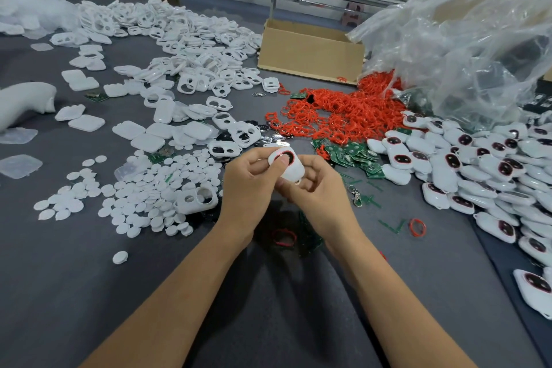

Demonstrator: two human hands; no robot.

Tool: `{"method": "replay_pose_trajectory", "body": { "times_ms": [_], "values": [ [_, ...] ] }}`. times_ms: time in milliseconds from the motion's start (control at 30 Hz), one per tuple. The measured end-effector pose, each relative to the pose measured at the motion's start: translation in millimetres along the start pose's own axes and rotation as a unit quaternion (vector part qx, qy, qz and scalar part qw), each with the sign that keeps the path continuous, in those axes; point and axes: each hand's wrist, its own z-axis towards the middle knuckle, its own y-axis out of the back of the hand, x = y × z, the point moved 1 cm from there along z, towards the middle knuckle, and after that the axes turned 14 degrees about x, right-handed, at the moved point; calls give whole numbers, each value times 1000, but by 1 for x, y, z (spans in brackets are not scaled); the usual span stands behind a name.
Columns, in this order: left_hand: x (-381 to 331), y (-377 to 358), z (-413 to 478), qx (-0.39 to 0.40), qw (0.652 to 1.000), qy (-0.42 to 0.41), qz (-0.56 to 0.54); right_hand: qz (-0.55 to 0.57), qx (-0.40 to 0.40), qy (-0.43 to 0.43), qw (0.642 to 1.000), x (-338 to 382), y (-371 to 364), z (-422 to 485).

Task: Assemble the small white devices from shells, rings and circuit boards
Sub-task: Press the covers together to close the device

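- Well in front of the cardboard box [310, 51], toward the camera, both hands hold one small white device [291, 172] above the grey table [74, 278].
- The left hand [248, 185] curls round the left side of the device, and its thumb presses on the round, red-rimmed opening.
- The right hand [316, 188] grips the device from the right and from below, with the fingers bent round it.
- Just in front of the box, a little to the right, lies a heap of red rings [337, 116]; green circuit boards [352, 155] lie at the near edge of this heap.
- Left of the box spreads a large pile of white shells [185, 39], and nearer to the camera than these lie many white discs [143, 197].
- Right of the box stands a clear plastic bag [463, 39]; in front of the bag lie many closed devices [478, 164] with dark, red-rimmed openings.
- Far in front of the box, to the right of the hands, a single red ring [417, 227] lies apart.
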Motion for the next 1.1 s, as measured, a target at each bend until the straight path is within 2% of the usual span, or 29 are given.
{"method": "replay_pose_trajectory", "body": {
  "times_ms": [67, 300, 467, 733, 1100],
  "values": [
    [0, 0, 0, 0, 1000, 6, -4, -24, -10, -1, 1000, -1, 2, 1],
    [-1, 1, 1, 22, 1000, 15, -7, 8, 16, -23, 1000, -1, 6, 0],
    [-3, 1, 1, 11, 997, -23, 70, 8, 23, -33, 999, -2, 6, 0],
    [-1, 2, 2, 10, 994, -16, 105, -7, 19, -41, 999, -3, 5, -1],
    [0, 2, 2, 1, 999, -9, 50, 16, 22, -34, 999, 1, 3, -2]
  ]
}}
